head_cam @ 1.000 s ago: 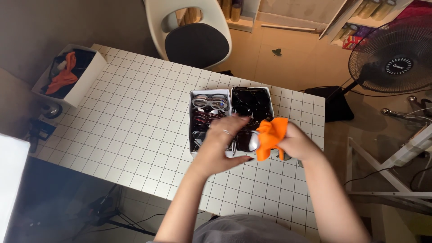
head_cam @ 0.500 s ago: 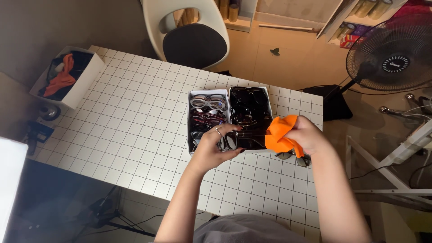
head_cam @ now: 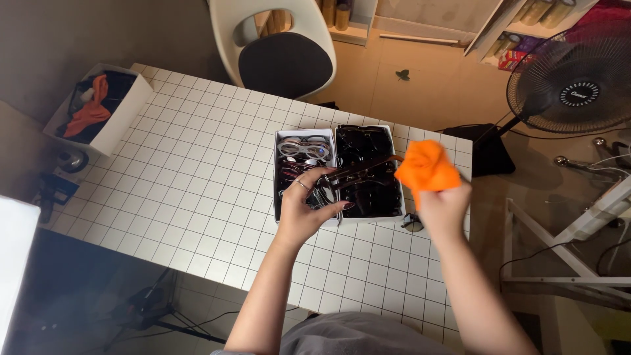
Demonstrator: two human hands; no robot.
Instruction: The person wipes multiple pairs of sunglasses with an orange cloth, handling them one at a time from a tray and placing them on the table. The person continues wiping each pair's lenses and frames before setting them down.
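Dark sunglasses (head_cam: 348, 176) with thin brown arms were held in the left hand (head_cam: 309, 200), above two white open boxes (head_cam: 338, 220) that sat side by side near the right end of the white grid-lined table (head_cam: 190, 177). The fingers of that hand were closed around one end of the sunglasses, and the arms of the sunglasses stuck out toward the right. The right hand (head_cam: 442, 204) was closed around a bright orange soft cloth (head_cam: 426, 167), which was bunched up and lifted above the right edge of the table, just beside the tip of the sunglasses.

The left box (head_cam: 279, 141) was filled with glasses in light and red frames. The right box (head_cam: 396, 197) was filled with dark sunglasses. Another pair of dark round sunglasses (head_cam: 413, 223) lay on the table just beside the right box, partly hidden under the right hand.

At the far left corner of the table sat a long white box (head_cam: 131, 115) with dark things and an orange cloth inside. A white chair with a black seat (head_cam: 282, 59) stood past the far edge of the table. A black floor fan (head_cam: 578, 85) stood to the right of the table.
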